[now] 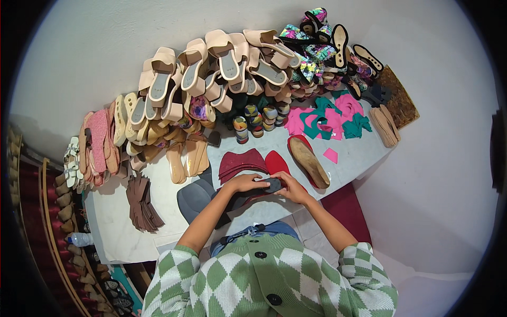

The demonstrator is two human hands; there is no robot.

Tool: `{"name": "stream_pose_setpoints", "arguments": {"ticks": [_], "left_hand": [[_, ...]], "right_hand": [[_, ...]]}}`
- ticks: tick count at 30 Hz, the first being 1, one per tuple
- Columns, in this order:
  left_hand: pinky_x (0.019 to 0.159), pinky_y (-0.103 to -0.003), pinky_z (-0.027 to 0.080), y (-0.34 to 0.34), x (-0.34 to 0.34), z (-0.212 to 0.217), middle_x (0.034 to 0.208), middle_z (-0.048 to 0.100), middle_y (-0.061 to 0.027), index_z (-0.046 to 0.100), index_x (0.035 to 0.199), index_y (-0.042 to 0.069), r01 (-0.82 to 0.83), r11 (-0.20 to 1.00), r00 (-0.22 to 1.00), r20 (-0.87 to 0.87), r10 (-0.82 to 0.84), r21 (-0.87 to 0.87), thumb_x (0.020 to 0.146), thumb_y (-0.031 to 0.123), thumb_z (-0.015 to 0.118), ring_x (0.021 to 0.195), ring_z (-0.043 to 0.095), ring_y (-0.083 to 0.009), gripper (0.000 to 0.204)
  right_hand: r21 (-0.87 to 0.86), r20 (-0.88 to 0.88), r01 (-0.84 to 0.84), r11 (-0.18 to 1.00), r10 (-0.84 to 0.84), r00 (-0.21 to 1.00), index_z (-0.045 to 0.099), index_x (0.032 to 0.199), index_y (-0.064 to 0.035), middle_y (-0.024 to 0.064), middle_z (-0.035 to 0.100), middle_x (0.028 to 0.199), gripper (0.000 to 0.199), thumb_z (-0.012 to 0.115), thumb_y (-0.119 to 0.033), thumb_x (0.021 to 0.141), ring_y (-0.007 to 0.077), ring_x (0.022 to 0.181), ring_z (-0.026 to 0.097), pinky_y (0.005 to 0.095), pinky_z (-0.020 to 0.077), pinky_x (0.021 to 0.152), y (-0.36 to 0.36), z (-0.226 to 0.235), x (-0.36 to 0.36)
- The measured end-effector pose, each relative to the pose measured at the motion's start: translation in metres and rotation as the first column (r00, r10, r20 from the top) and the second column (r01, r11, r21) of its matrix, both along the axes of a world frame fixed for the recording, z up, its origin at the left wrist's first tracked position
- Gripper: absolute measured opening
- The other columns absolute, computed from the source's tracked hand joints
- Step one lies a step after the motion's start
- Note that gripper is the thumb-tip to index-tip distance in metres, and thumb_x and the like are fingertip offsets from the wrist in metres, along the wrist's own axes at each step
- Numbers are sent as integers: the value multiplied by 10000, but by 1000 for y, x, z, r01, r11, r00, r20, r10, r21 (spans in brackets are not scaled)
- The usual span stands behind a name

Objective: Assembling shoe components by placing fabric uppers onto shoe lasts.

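Close to the table's near edge, my left hand point(246, 183) and my right hand point(291, 189) grip a dark grey sole-shaped piece point(272, 185) from its two sides. Its rounded end shows between my fingers; the rest is partly hidden. Just beyond it lies a red shoe piece point(277, 163), partly covered by my hands. A stack of maroon curved pieces point(242, 164) sits beyond my left hand. To the right, a red shoe point(310, 162) lies with its tan sole up. Dark grey soles point(194, 202) are stacked beside my left forearm.
Beige heeled sandals point(228, 63) and patterned sandals point(318, 53) are piled along the wall. Pink and teal scraps point(327, 117) lie at the right. Brown strips point(143, 203) and tan insoles point(196, 156) are at the left. A bottle point(81, 239) stands off the table's left edge.
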State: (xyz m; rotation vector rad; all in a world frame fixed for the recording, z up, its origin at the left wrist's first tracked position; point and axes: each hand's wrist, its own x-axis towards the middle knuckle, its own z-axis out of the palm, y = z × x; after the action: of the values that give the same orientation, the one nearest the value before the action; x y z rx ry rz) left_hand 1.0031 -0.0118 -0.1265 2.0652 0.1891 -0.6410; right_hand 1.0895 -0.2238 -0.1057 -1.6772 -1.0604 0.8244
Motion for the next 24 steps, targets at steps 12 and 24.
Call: {"name": "stream_pose_setpoints", "arguments": {"ticks": [12, 24], "left_hand": [[850, -348, 424, -10, -3, 17, 1065, 609, -130, 616, 1089, 120, 11, 987, 1000, 0, -11, 158, 632, 669, 567, 993, 569, -276, 716], [732, -342, 462, -11, 0, 14, 904, 652, -127, 656, 1028, 161, -52, 981, 997, 72, 40, 186, 602, 646, 611, 830, 616, -272, 647]], "right_hand": [[-429, -584, 129, 894, -384, 715, 542, 1136, -76, 0, 589, 964, 346, 629, -195, 822, 101, 897, 564, 303, 496, 746, -6, -24, 4], [-520, -597, 153, 840, -486, 638, 571, 1074, -25, 58, 619, 925, 276, 612, -146, 830, 115, 815, 597, 254, 533, 676, 6, -31, 8]]}}
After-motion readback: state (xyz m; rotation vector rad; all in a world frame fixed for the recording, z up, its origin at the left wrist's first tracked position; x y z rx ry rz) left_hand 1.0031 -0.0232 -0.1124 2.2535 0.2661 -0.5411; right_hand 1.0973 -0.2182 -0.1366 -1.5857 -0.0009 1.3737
